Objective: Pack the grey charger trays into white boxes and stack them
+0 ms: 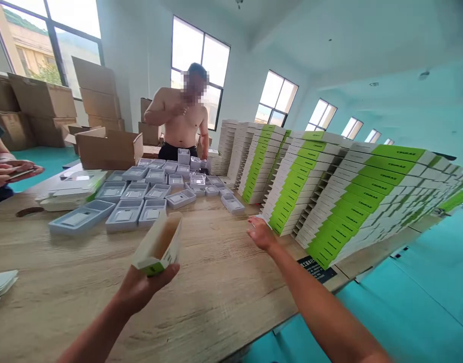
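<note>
My left hand (pixel 146 285) is closed around a white-and-green carton (pixel 158 249). The carton is tilted above the table, and its open side shows a brown inside. Further right and forward, my right hand (pixel 260 233) reaches to the foot of the stacked boxes. Its fingers are curled in a pinch, with a thin white edge beside them; what they hold, if anything, I cannot make out. Several grey plastic trays (pixel 125 215) with small white pieces inside lie spread across the table beyond my hands.
Tall stacks of white-and-green boxes (pixel 348 201) line the table's right side. White-and-green cartons lie in a pile (pixel 70 189) at left, near an open cardboard box (pixel 106 148). One person (pixel 184 118) stands across the table; another person's hands (pixel 15 171) show at the left edge.
</note>
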A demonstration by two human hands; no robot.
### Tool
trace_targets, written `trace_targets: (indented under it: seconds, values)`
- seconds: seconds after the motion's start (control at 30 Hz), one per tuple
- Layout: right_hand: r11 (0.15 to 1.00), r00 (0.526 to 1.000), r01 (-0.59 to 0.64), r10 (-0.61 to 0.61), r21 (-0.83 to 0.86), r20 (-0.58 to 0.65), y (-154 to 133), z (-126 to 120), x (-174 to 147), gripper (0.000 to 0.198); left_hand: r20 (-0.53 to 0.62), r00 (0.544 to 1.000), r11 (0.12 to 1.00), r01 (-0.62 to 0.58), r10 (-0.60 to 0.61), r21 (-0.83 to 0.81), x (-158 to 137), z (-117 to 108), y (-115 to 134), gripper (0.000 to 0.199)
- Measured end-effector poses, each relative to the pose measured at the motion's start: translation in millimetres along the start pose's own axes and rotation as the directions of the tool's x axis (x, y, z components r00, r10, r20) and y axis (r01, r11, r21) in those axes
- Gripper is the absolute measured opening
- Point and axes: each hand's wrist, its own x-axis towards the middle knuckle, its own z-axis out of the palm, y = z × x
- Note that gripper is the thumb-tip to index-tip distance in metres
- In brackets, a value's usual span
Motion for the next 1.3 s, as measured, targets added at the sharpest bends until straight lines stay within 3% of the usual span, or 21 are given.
trace_targets:
  seconds: [0.07, 0.13, 0.23, 0.33, 0.4, 0.5, 0.57, 0.67, 0.73, 0.8, 0.83, 0.9, 0.97, 1.07, 1.13, 1.17, 1.23, 1.3]
  values:
    - [0.999, 0.994, -0.024, 0.028, -0.035, 0.102, 32, -26, 8, 0.033, 0.013, 0.975, 0.952, 0.218, -0.220, -0.217, 4, 2, 6, 0.053]
    - [0.998, 0.978, -0.031, 0.040, -0.049, 0.202, 54, -43, 12, 0.034, 0.036, 0.938, 0.857, 0.329, -0.344, -0.397, 7, 5, 15, 0.064]
    - [0.997, 0.952, -0.067, 0.076, -0.040, 0.297, 70, -51, 12, 0.030, 0.069, 0.910, 0.754, 0.379, -0.409, -0.537, 10, 9, 27, 0.070]
    - [0.992, 0.945, -0.127, 0.117, 0.014, 0.305, 73, -51, 8, 0.025, 0.090, 0.921, 0.732, 0.357, -0.378, -0.580, 10, 10, 30, 0.070]
    - [0.984, 0.958, -0.160, 0.135, 0.081, 0.252, 70, -53, 5, 0.024, 0.052, 0.927, 0.753, 0.333, -0.371, -0.567, 9, 10, 26, 0.067]
    - [0.960, 0.985, -0.171, 0.158, 0.222, 0.075, 52, -57, 0, 0.030, 0.022, 0.925, 0.794, 0.339, -0.381, -0.505, 10, 9, 18, 0.062]
    - [0.933, 0.984, -0.138, 0.168, 0.332, -0.062, 28, -60, -4, 0.044, 0.053, 0.938, 0.846, 0.332, -0.342, -0.417, 11, 10, 12, 0.060]
    - [0.879, 0.974, -0.043, 0.143, 0.476, -0.177, -24, -65, -19, 0.051, 0.020, 0.982, 0.973, 0.189, -0.188, -0.130, 12, 12, 4, 0.057]
    - [0.845, 0.972, 0.051, 0.081, 0.532, -0.222, -65, -72, -36, 0.040, -0.003, 0.999, 0.992, 0.040, -0.039, 0.122, 12, 12, 0, 0.050]
    - [0.841, 0.944, 0.245, -0.092, 0.483, -0.318, -103, -82, -55, 0.021, 0.049, 0.990, 0.945, -0.138, 0.129, 0.298, 11, 11, -2, 0.041]
    - [0.842, 0.901, 0.381, -0.245, 0.382, -0.358, -120, -88, -63, 0.015, 0.089, 0.975, 0.913, -0.220, 0.202, 0.344, 10, 10, -3, 0.037]
    - [0.785, 0.768, 0.606, -0.535, 0.129, -0.353, -147, -95, -73, 0.023, 0.158, 0.943, 0.861, -0.332, 0.293, 0.387, 9, 8, -5, 0.032]
    - [0.711, 0.675, 0.701, -0.684, -0.048, -0.275, -167, -95, -75, 0.031, 0.199, 0.928, 0.838, -0.372, 0.316, 0.399, 9, 7, -5, 0.031]
    - [0.679, 0.654, 0.719, -0.733, -0.148, -0.188, -179, -82, -71, 0.030, 0.270, 0.910, 0.838, -0.401, 0.316, 0.370, 9, 6, -4, 0.034]
    - [0.687, 0.659, 0.713, -0.724, -0.136, -0.204, -174, -68, -69, 0.029, 0.298, 0.904, 0.849, -0.402, 0.308, 0.344, 8, 6, -2, 0.036]
    - [0.715, 0.673, 0.693, -0.688, -0.094, -0.272, -168, -61, -67, 0.030, 0.294, 0.903, 0.853, -0.404, 0.313, 0.332, 8, 6, -2, 0.037]
    - [0.820, 0.743, 0.569, -0.478, 0.065, -0.470, -150, -42, -60, 0.031, 0.251, 0.898, 0.852, -0.426, 0.360, 0.303, 6, 6, -1, 0.039]
    - [0.891, 0.814, 0.388, -0.210, 0.237, -0.542, -134, -17, -42, 0.032, 0.185, 0.878, 0.839, -0.476, 0.441, 0.262, 3, 5, -1, 0.043]
